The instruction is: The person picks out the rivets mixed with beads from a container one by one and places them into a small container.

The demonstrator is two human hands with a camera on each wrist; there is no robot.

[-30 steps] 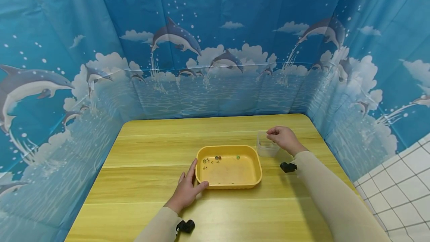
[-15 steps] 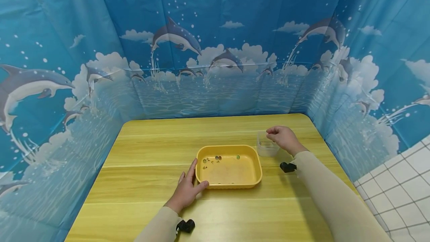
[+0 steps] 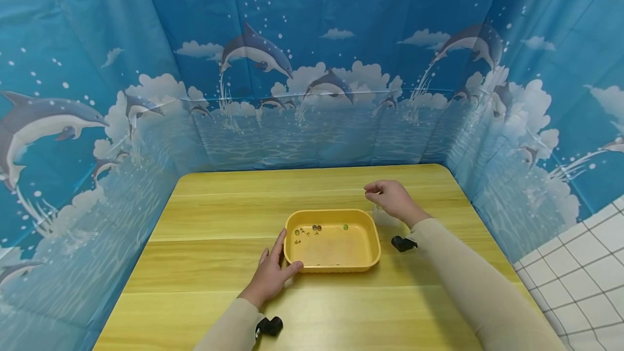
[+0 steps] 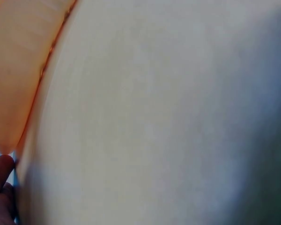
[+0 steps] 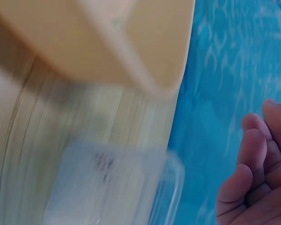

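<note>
A yellow rectangular tray [image 3: 336, 268] sits mid-table with glass marbles [image 3: 317, 227] at its left, a green marble [image 3: 345, 227] farther right, and several small gold-coloured pieces [image 3: 302, 231]. My left hand [image 3: 270, 275] rests against the tray's left front corner, fingers fairly straight along the side, thumb at the front rim. My right hand [image 3: 392, 200] hovers above the far left part of a clear plastic box [image 3: 388, 220], fingers loosely bent. In the right wrist view no object shows between the fingers [image 5: 253, 150]. Small dark items [image 5: 104, 164] show blurred in the box.
The wooden table [image 3: 219, 210] reaches back to a blue dolphin curtain [image 3: 312, 140], which also hangs at both sides. White tiles [image 3: 585, 275] lie at the right. The clear box stands just right of the tray.
My right hand has moved left from over the clear box toward the tray, its fingers looser than before. The left hand and the tray have stayed in place.
</note>
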